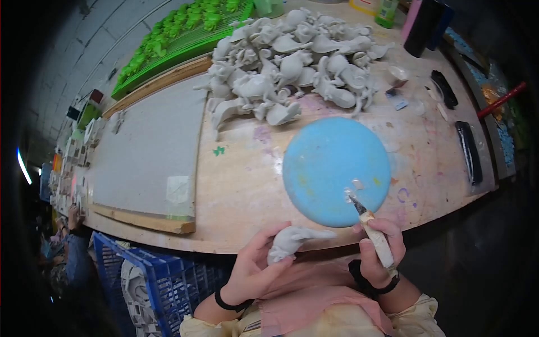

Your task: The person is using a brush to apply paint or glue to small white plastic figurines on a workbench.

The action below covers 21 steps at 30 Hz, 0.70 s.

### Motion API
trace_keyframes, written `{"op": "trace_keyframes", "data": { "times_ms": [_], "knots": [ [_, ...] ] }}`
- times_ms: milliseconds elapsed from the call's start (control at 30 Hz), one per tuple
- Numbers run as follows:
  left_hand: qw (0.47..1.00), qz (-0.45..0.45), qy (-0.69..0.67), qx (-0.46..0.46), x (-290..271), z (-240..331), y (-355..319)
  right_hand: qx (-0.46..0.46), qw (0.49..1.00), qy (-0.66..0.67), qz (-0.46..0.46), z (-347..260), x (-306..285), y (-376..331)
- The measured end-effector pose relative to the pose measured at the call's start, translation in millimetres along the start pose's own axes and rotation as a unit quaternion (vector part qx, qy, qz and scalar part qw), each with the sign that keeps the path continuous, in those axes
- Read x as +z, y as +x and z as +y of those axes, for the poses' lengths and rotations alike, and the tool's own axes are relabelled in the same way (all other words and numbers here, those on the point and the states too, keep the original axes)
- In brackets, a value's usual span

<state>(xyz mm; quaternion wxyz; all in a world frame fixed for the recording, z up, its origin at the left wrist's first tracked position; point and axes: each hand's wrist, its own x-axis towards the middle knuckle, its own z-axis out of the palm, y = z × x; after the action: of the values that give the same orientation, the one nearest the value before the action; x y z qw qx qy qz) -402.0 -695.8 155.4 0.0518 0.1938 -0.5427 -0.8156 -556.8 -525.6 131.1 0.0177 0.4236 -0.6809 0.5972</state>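
Close to the table's front edge, my left hand (255,264) is closed around a small grey-white figurine (289,242) with a long tapering tail that points right. My right hand (384,247) grips a craft knife (377,238) by its pale, wrapped handle. The knife's dark, pointed blade reaches over the near part of a round light-blue pad (331,163), where a few small whitish scraps lie by the tip. Beyond the pad is a large heap of similar grey-white figurines (292,67).
A grey board (149,146) with wooden edge strips lies at left, one figurine on its far corner. Behind it stands a green tray (174,50) of green pieces. Dark tools (469,151) lie at right. A blue crate (179,286) stands below the table; another person's arm (76,241) shows far left.
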Motion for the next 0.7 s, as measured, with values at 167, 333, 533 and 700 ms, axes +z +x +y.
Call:
{"op": "trace_keyframes", "data": {
  "times_ms": [167,333,533,700],
  "knots": [
    [0.999,0.013,-0.026,-0.014,-0.8,-4.0,3.0,0.043,0.996,-0.067,0.051,12.2,-24.0,3.8],
    [0.999,0.0,-0.031,-0.018,2.4,-6.6,6.9,0.016,0.996,-0.086,0.013,16.5,-23.1,6.5],
    [0.998,0.057,-0.01,-0.007,10.8,-7.3,6.4,0.028,0.996,-0.079,0.008,16.9,-21.4,8.7],
    [0.999,0.027,-0.014,-0.027,6.7,-6.0,5.0,0.032,0.996,-0.079,0.009,18.0,-22.0,7.8]
  ]
}}
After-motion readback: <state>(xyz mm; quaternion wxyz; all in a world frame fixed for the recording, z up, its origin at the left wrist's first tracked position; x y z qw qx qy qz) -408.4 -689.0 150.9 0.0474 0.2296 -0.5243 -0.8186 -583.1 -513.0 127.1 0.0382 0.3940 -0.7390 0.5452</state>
